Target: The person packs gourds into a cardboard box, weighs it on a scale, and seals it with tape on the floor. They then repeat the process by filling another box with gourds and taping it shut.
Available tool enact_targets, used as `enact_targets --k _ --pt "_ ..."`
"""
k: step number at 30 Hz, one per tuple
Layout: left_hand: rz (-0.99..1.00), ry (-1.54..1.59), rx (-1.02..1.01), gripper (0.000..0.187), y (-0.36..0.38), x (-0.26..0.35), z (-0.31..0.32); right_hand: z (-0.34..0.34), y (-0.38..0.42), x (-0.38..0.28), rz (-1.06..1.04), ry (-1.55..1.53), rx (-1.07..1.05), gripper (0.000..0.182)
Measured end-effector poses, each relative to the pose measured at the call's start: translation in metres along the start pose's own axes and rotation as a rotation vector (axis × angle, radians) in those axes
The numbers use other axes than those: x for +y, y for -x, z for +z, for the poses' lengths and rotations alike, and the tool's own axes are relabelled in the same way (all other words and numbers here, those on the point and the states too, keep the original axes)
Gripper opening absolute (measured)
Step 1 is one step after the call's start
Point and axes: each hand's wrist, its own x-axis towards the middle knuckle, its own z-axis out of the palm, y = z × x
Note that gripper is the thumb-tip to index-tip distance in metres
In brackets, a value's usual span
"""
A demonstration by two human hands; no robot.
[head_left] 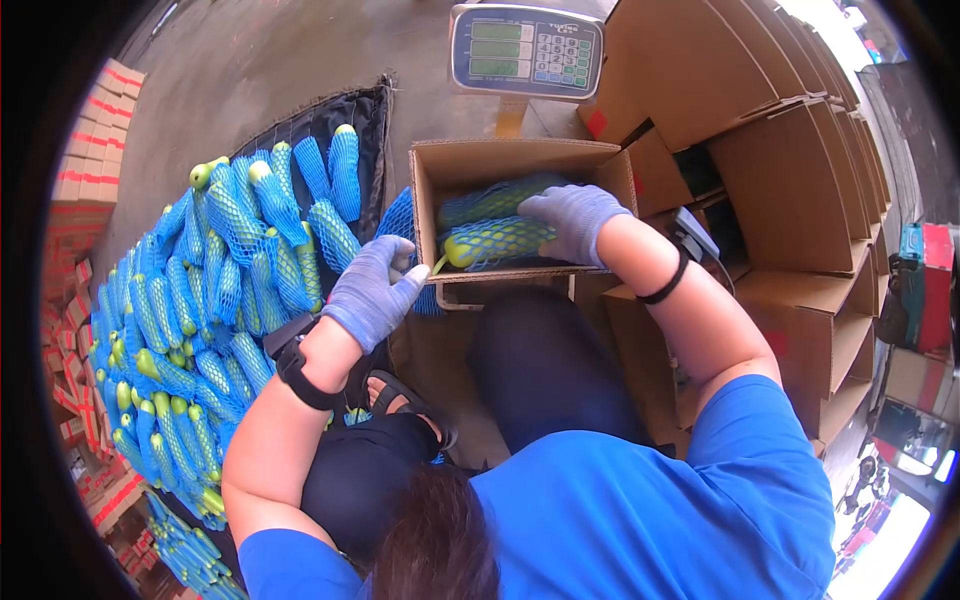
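My right hand (572,220), in a grey-blue glove, rests on a green fruit wrapped in blue foam net (495,241) inside an open cardboard box (508,156). A second netted fruit (490,200) lies behind it in the box. My gloved left hand (372,290) hovers at the box's left front corner, fingers curled; whether it holds anything I cannot tell. To its left a big pile of netted green fruits (210,300) lies on a dark cloth (330,115).
The box sits on a scale whose digital display (526,50) stands behind it. Stacks of folded cardboard boxes (790,170) fill the right side. Red-and-white cartons (85,170) line the left edge. Concrete floor lies beyond.
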Motion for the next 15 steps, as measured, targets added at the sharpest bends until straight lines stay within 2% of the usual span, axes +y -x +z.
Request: enact_targets --k 2,3,8,11,15 --pt "0.088 -0.047 0.011 0.036 -0.005 -0.015 0.017 0.014 -0.026 -0.003 0.059 0.095 -0.289 0.065" --pt "0.039 -0.002 -0.013 0.037 -0.005 -0.008 0.019 0.031 -0.04 0.002 0.038 0.104 -0.336 0.073" --pt "0.041 -0.087 0.039 0.038 -0.006 -0.006 0.025 0.056 -0.059 -0.009 0.021 0.128 -0.336 0.067" --pt "0.023 -0.129 0.118 0.04 -0.005 -0.003 0.026 0.04 -0.051 -0.017 0.013 0.201 -0.299 0.06" --pt "-0.025 -0.139 0.104 0.041 -0.002 0.003 0.027 0.033 -0.04 -0.031 0.178 0.248 -0.106 0.049"
